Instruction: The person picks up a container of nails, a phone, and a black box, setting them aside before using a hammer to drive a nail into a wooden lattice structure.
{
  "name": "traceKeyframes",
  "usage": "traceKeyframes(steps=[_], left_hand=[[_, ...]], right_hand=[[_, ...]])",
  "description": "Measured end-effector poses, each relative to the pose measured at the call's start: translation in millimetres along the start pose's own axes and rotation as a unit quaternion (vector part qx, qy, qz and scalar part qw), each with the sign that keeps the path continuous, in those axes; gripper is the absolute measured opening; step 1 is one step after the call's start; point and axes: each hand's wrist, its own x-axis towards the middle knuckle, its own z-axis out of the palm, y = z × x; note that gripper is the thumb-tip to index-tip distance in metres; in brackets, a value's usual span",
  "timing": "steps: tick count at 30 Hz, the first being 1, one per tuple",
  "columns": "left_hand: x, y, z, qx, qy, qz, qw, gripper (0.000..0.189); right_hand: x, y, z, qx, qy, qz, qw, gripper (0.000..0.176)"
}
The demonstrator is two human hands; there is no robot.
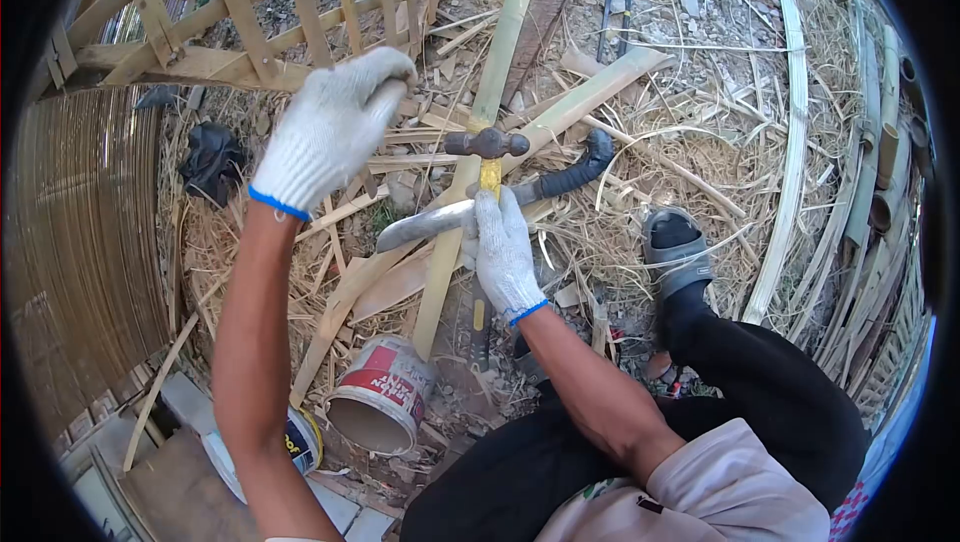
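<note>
My right hand (505,257), in a white knit glove with a blue cuff, is closed round the handle of a ball-peen hammer (487,143). The hammer's head points away from me, and its black and yellow handle shows again below the hand. Just by these fingers lies a machete (425,226) with a bright blade and a black-wrapped, hooked handle, crossing the hammer. My left hand (325,132), gloved alike, is raised at the left near a wooden slat frame (225,69). Its fingers curl toward the thumb; whatever they may hold is hidden. Bamboo strips (440,282) lie under the hammer.
Pliers or pincers (617,12) lie at the top on shavings-strewn ground. A paint bucket (385,392) rests tipped near my legs, with another bucket (303,440) beside it. A black bag (211,162) is at left; bamboo poles (888,132) line the right.
</note>
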Motion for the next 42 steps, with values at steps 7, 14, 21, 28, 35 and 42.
traceKeyframes(steps=[7, 14, 21, 28, 35, 42], left_hand=[[-58, -16, 103, 0.005, 0.151, -0.033, 0.988, 0.017], [-53, -8, 105, 0.008, 0.243, -0.024, 0.97, 0.023], [-45, -11, 94, -0.013, 0.3, -0.108, 0.948, 0.021], [-39, -2, 96, -0.329, 0.416, -0.29, 0.797, 0.04], [-17, -34, 92, -0.752, 0.27, -0.178, 0.575, 0.049], [-10, -44, 93, -0.769, 0.292, -0.216, 0.526, 0.041]], right_hand=[[21, -17, 5, 0.028, 0.018, 0.012, 0.999, 0.027], [52, -43, 50, 0.016, -0.034, -0.056, 0.998, 0.029], [57, -51, 70, -0.077, -0.05, -0.118, 0.989, 0.031], [64, -58, 83, -0.147, -0.024, -0.147, 0.978, 0.034], [70, -65, 96, -0.17, -0.028, -0.193, 0.966, 0.038], [70, -70, 104, -0.197, -0.014, -0.191, 0.962, 0.041]])
